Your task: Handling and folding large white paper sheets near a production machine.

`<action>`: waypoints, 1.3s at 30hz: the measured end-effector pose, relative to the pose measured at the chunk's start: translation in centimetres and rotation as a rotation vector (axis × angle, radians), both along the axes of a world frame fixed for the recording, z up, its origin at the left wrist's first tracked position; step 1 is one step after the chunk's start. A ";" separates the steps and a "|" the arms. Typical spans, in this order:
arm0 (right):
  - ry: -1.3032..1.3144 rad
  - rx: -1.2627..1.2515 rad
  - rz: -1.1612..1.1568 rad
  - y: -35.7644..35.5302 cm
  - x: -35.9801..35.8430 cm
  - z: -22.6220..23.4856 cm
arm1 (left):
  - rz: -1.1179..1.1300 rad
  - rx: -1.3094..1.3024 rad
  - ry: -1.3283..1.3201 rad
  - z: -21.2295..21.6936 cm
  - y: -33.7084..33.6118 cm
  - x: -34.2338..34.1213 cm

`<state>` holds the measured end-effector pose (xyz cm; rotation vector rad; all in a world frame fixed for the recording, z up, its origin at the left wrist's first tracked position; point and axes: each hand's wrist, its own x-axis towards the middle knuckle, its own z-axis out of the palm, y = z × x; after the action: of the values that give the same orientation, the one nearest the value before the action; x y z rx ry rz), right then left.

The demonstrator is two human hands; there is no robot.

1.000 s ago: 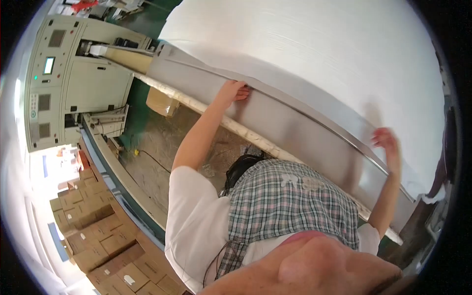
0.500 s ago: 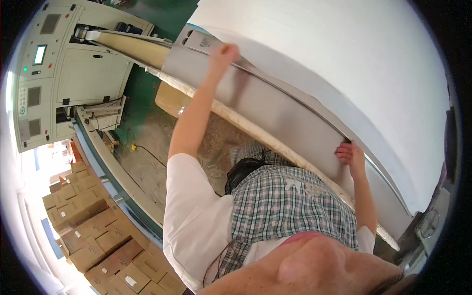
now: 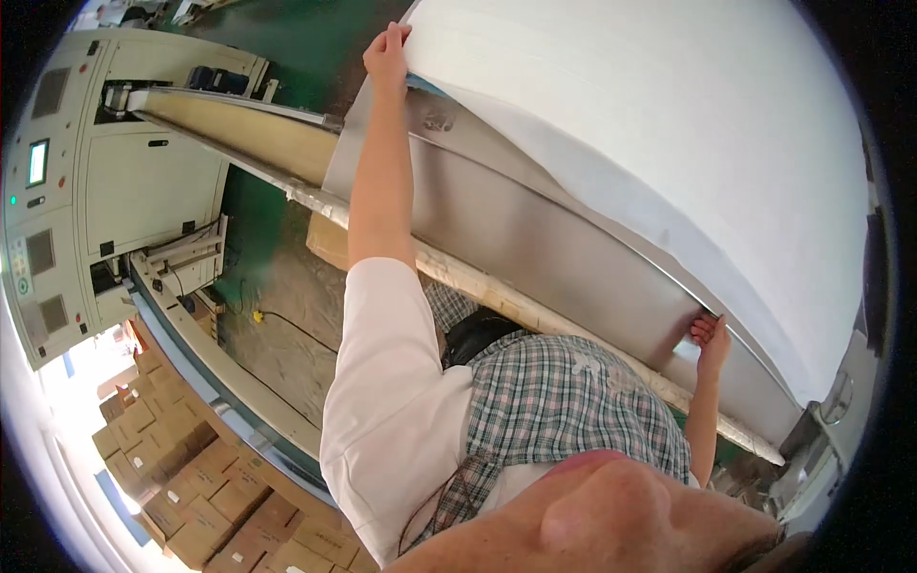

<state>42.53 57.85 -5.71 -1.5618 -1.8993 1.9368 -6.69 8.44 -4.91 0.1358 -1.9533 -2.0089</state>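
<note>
While the left hand (image 3: 386, 63) pinches one white sheet (image 3: 650, 124), the right hand (image 3: 710, 341) curls by one rod (image 3: 659, 271), grip unclear.

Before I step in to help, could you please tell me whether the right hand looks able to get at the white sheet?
Probably yes: the right hand is at the grey panel, close to the near edge of the white sheet, and nothing visible stands between them.

Plenty of room for a hand along the bare grey panel (image 3: 535, 234) between the left forearm (image 3: 380, 191) and the right hand (image 3: 708, 336). White sheet (image 3: 659, 124) covers the far side though, and the pale rail (image 3: 478, 283) blocks the apron (image 3: 564, 401) side.
</note>
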 end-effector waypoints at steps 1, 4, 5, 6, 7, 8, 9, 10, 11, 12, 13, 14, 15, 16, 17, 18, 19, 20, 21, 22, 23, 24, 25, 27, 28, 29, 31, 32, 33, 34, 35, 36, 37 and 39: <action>-0.006 0.022 -0.003 0.1 -0.1 -0.1 | -0.016 0.002 0.020 -0.1 0.1 -0.5; -0.013 0.069 -0.003 0.0 -0.7 -0.2 | -0.033 0.030 0.046 -0.5 0.4 -1.8; -0.008 0.093 0.007 -0.1 -0.9 -0.3 | -0.040 0.031 0.044 -0.5 0.4 -2.1; -0.013 0.096 0.000 -0.1 -0.9 -0.3 | -0.046 0.005 0.034 -0.6 0.3 -2.2; 0.015 0.070 0.000 0.0 -0.9 -0.3 | -0.051 -0.021 0.026 -0.6 0.2 -2.2; 0.044 0.045 0.001 0.0 -0.9 -0.3 | -0.057 -0.017 0.025 -0.5 0.0 -2.1; 0.044 0.048 -0.002 -0.2 -1.1 -0.1 | -0.082 -0.038 -0.014 -0.3 -0.2 -1.8; 0.031 0.034 -0.020 -0.4 -1.3 0.1 | -0.106 -0.060 -0.050 -0.1 -0.6 -1.7; 0.019 0.019 -0.036 -0.5 -1.4 0.3 | -0.107 -0.058 -0.047 0.0 -1.3 -1.6; 0.021 0.023 -0.039 -0.6 -1.2 0.5 | -0.195 -0.036 -0.136 0.1 -2.1 -1.5; 0.018 0.011 -0.041 -0.6 -0.9 0.5 | -0.282 -0.014 -0.223 0.2 -2.7 -1.4; 0.017 -0.001 -0.042 -0.5 -0.8 0.5 | -0.283 -0.012 -0.218 0.5 -3.1 -1.1; 0.014 -0.003 -0.048 -0.2 -0.3 0.3 | -0.358 0.025 -0.242 0.7 -3.1 -0.8; 0.007 -0.020 -0.054 -0.1 0.2 0.0 | -0.432 0.061 -0.266 0.9 -3.1 -0.6; -0.001 -0.037 -0.060 0.1 0.6 -0.3 | -0.437 0.058 -0.269 1.0 -3.3 -0.6; 0.002 -0.037 -0.064 -0.1 0.8 -0.2 | -0.485 -0.003 -0.286 1.1 -3.9 -0.4; 0.017 -0.030 -0.062 -0.3 0.9 -0.2 | -0.534 -0.066 -0.303 1.2 -4.4 -0.3; 0.032 -0.022 -0.061 -0.4 1.0 -0.2 | -0.534 -0.236 -0.273 0.8 -5.0 -0.9; 0.028 -0.021 -0.080 -0.7 1.3 0.0 | -0.554 -0.237 -0.275 1.5 -4.0 -1.0; 0.018 0.003 -0.066 -0.8 1.2 0.4 | -0.619 -0.688 -0.183 3.6 -2.7 -1.0; 0.009 0.024 -0.047 -1.0 1.0 0.7 | -0.659 -1.138 -0.070 5.8 -1.5 -0.7; 0.025 0.006 -0.032 -1.1 0.5 0.9 | -0.703 -1.321 -0.069 7.3 -0.1 -0.2; 0.016 0.009 -0.045 -1.4 -0.1 1.2 | -0.723 -1.318 -0.062 8.5 1.7 0.8; -0.099 -0.003 0.009 -1.5 -0.4 2.5 | -1.023 -1.386 0.072 8.9 6.5 2.4; -0.098 -0.002 -0.012 -2.2 -1.1 3.2 | -1.130 -1.365 0.089 8.5 8.5 3.3; -0.108 0.099 0.207 -3.4 -2.2 4.1 | -1.231 -1.343 0.105 7.8 10.3 4.1; -0.098 0.296 0.560 -5.8 -5.5 6.7 | -1.147 -1.409 0.320 7.3 12.2 7.3; -0.074 0.390 0.692 -7.2 -7.8 8.2 | -1.041 -1.462 0.519 7.3 12.4 8.8; 0.080 0.456 0.704 -8.8 -10.1 9.1 | -1.050 -1.461 0.535 7.7 12.4 9.6; 0.231 0.523 0.709 -10.6 -12.6 10.1 | -1.047 -1.518 0.466 7.9 12.4 10.2; 0.313 0.743 0.863 -12.9 -15.8 12.1 | -1.034 -1.581 0.386 8.0 12.2 10.6; 0.426 0.785 0.911 -14.6 -18.5 12.5 | -1.014 -1.523 0.418 7.6 11.7 10.7; 0.608 0.843 1.013 -16.3 -21.1 12.3 | -1.017 -1.525 0.433 7.4 11.5 10.9; 0.774 0.984 1.071 -19.8 -25.9 9.6 | -0.957 -1.598 0.409 7.2 11.6 11.5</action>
<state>16.65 38.04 3.93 0.4811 -2.6613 0.9537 4.80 20.01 2.31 -1.5831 -2.8036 -0.0530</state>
